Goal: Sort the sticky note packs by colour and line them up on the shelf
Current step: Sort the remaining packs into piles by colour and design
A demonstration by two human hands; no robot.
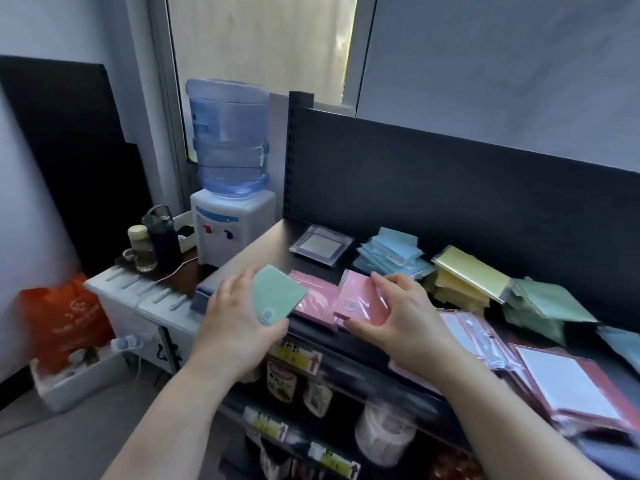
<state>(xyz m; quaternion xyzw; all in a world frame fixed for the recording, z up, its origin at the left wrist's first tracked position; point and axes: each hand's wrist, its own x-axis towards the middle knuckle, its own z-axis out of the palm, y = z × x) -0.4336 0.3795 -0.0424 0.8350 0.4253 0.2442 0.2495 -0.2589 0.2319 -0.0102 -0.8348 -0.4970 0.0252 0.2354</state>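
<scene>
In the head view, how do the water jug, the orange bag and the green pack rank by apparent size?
1. The water jug and orange bag: about alike, not ranked.
2. The green pack: smallest, though nearest the camera.

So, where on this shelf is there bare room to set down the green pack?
Bare room: the shelf's left corner, between its left edge, the clear pack and the pink packs; the left hand holds the green pack beside it. Rightward it is crowded: blue pile, yellow pile, green pile and notebooks lie close together.
</scene>
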